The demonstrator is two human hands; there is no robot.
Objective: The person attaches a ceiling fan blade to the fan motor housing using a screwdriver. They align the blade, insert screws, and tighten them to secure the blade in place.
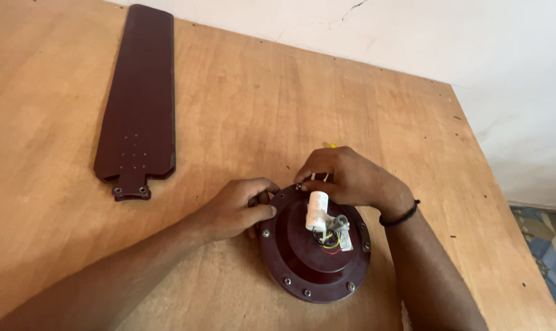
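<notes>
A person bends over a plywood table [241, 98] where a dark maroon fan motor [313, 245] lies flat, its round housing near the table's near edge. The left hand [238, 208] curls closed around the housing's left rim, thumb pressed on the top face and fingers wrapped under the edge. The right hand [345, 178] rests on the far rim, fingers pinched closed on a small tool with a yellow handle [332, 146] that barely shows; what its tip touches is hidden. The right hand is the nearer of the two to the white capacitor [318, 209], which stands tilted at the motor's centre just below its fingers, above a knot of wires [331, 240]. A detached fan blade [139, 104] lies well apart at upper left, its long axis running away from the person, bracket end nearest. Bare board lies open between blade and motor; the table's right edge is near the right forearm.
</notes>
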